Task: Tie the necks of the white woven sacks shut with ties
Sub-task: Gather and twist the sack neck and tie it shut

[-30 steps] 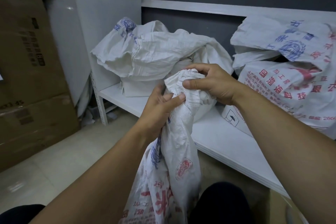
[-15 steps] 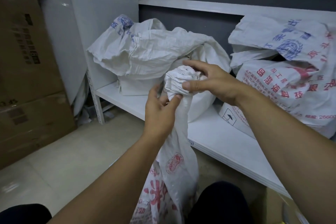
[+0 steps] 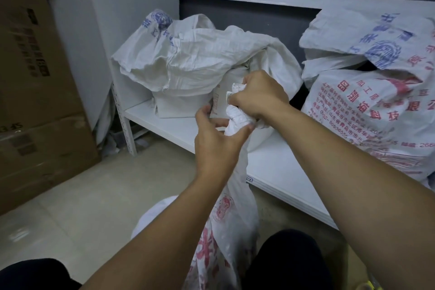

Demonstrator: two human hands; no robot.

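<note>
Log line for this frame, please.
right hand: grips bunched top of sack neck | left hand: thumb and fingers round neck just below | tied: not yet

storeroom, white metal shelving [image 3: 270, 162], stacked cardboard boxes [image 3: 35, 101], filled woven sacks [image 3: 367, 106]
</note>
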